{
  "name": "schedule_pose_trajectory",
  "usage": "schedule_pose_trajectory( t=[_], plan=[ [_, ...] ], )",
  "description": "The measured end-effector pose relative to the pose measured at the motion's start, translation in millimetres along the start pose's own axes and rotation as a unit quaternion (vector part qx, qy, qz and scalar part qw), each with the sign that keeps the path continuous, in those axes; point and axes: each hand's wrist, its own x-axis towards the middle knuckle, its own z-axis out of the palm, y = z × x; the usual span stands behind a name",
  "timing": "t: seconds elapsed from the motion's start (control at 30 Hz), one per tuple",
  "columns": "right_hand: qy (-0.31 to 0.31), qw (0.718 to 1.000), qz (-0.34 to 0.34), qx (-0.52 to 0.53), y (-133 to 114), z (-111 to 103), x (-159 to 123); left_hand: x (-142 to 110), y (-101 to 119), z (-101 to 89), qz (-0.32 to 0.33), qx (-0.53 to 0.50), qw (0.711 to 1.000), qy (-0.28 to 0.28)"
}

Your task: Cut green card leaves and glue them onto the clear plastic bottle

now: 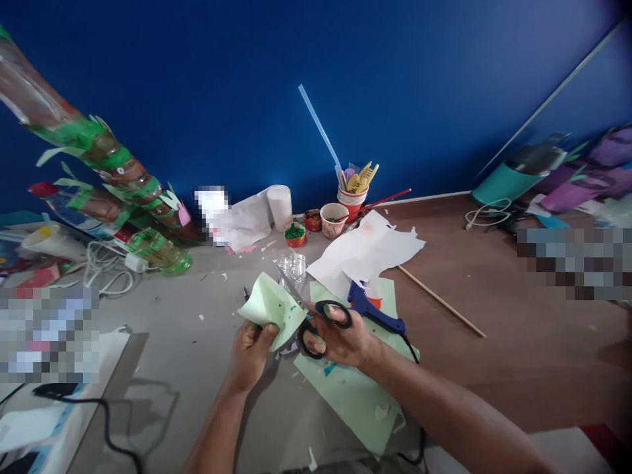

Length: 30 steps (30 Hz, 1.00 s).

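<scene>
A piece of light green paper (269, 309), bent and with dark green specks, is pinched between the thumb and fingers of my left hand (253, 349). My right hand (340, 339) has its fingers through the black handles of a pair of scissors (336, 314). The handles are spread apart, and the blades point up and left at the paper's right edge. Whether they touch the paper I cannot tell. Just right of my right hand lies a blue glue gun (378, 313), on a larger light green sheet (355, 401).
Torn white paper (368, 247) and a thin wooden stick (442, 301) lie to the right. Behind stand a small tub of green paint (295, 234), a paper cup (334, 220) and a cup of plastic cutlery (353, 197). A bottle-built trunk (143, 181) leans at left. Black cable (108, 421) runs along the front left.
</scene>
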Motion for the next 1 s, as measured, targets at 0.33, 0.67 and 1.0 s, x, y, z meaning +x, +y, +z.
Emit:
schedule_pose_trajectory(
  t=[0.33, 0.67, 1.0],
  plan=[
    [0.003, 0.997, -0.060, -0.045, 2, 7, -2, 0, 17, 3.1, -0.078, -0.225, 0.971, 0.027],
    [0.003, 0.995, -0.052, -0.085, 1, 12, -2, 9, 6, -4.4, -0.071, -0.294, 0.953, 0.031],
    [-0.015, 0.997, -0.045, -0.068, 6, 10, -1, 8, 9, -2.4, -0.078, -0.302, 0.948, 0.067]
  ],
)
